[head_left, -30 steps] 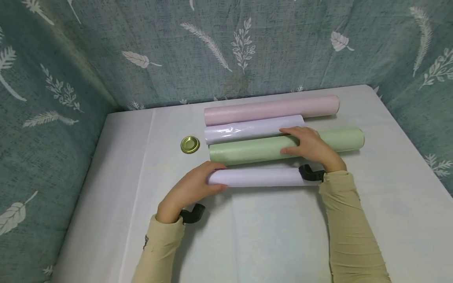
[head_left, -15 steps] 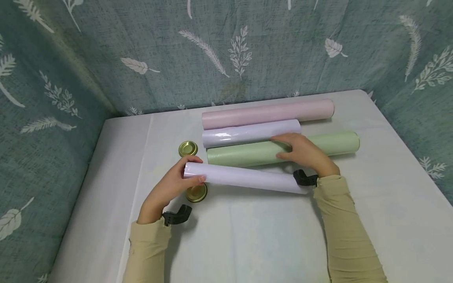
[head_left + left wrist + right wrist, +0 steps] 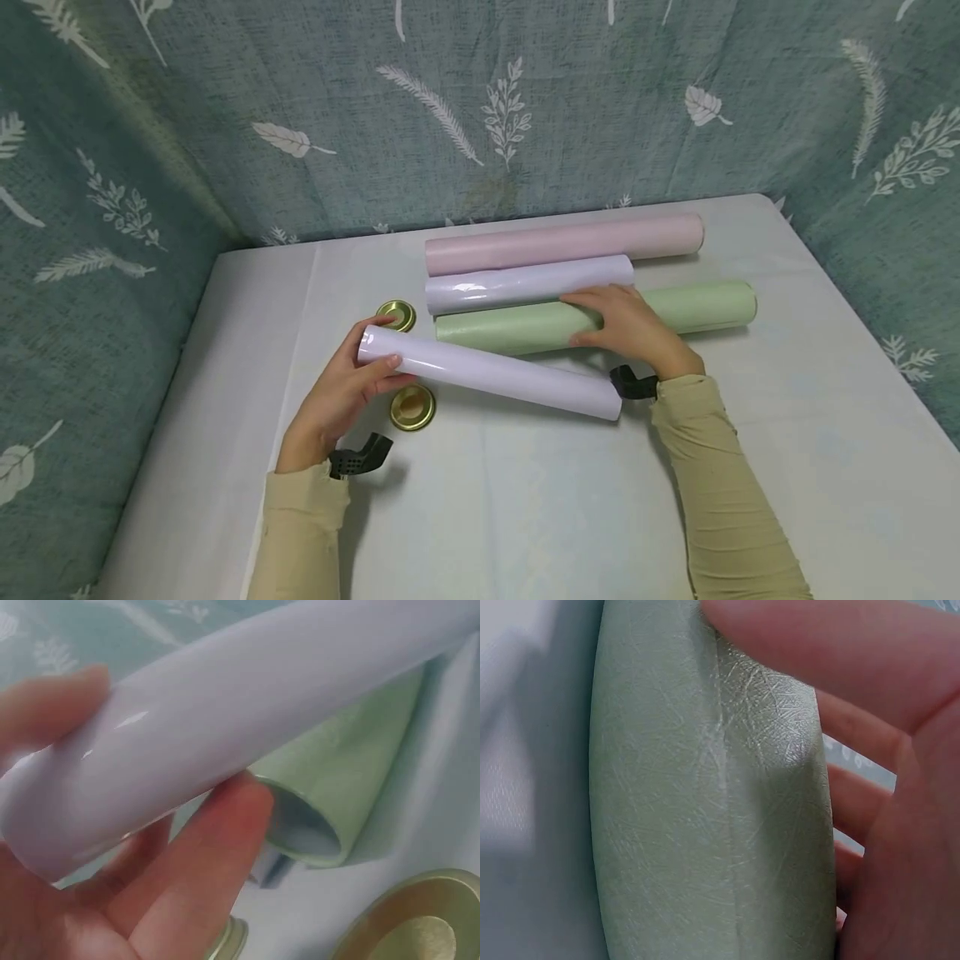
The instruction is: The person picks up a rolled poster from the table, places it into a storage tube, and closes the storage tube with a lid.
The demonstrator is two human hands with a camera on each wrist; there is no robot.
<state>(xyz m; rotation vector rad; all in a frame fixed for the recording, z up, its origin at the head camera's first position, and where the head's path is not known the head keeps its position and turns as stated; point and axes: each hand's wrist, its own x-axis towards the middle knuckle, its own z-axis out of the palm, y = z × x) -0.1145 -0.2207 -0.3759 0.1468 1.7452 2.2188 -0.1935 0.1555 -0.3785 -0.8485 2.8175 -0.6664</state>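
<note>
My left hand (image 3: 330, 396) grips the glossy white roll (image 3: 487, 372) near its left end, thumb on the near side and fingers behind. The roll slants, its left end raised and farther from me than its right end. In the left wrist view this white roll (image 3: 225, 705) passes in front of the green roll's hollow end (image 3: 307, 825). My right hand (image 3: 630, 329) holds the textured green roll (image 3: 510, 328) around its middle. The right wrist view has the thumb (image 3: 832, 652) on the near side of the green roll (image 3: 675, 787), with fingers behind its far side.
Behind the green roll lie a second glossy white roll (image 3: 525, 283) and a pink roll (image 3: 562, 244), side by side. Two gold jar lids (image 3: 412, 407) lie at the left, one partly behind the left hand. Patterned curtain (image 3: 337, 125) borders the white table (image 3: 555, 517).
The left hand has moved left and up with the front white roll, tilting it and uncovering the nearer gold lid. The right hand has stayed on the green roll.
</note>
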